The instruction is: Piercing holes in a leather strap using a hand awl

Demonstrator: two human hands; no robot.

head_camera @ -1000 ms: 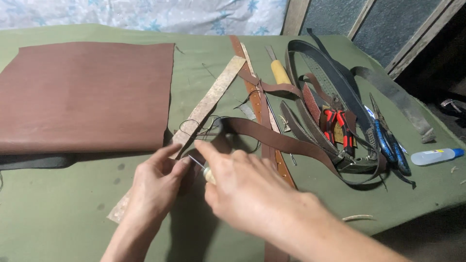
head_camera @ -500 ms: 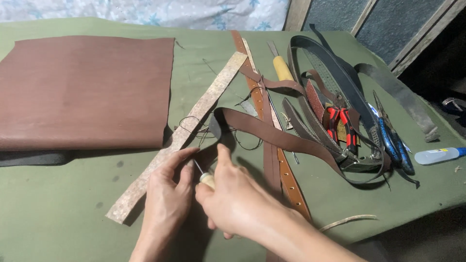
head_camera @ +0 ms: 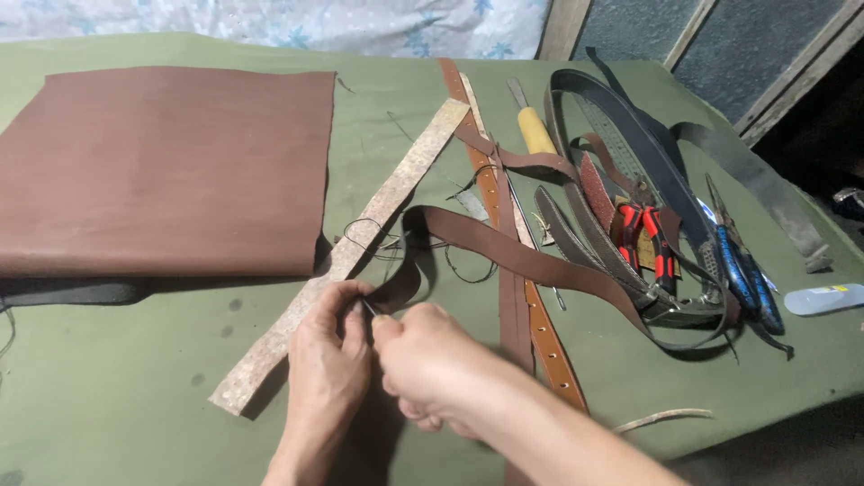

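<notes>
Both hands meet at the near end of the dark brown strap (head_camera: 540, 265), whose long axis runs away to the right across the green counter (head_camera: 108, 387). The left hand (head_camera: 328, 360) pinches the strap end; the right hand (head_camera: 427, 369), just beside it and closed, seems to grip a small tool, mostly hidden. A pale blue-white packet (head_camera: 823, 299) lies at the far right edge.

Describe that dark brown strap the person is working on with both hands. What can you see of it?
The dark brown strap looks like smooth leather, long and flat. Its near end curls into a loop and is pinched between the left hand and right hand. From there it runs right across the green table, over two lighter straps, into the heap of belts. Thin dark thread lies by the loop.
</notes>
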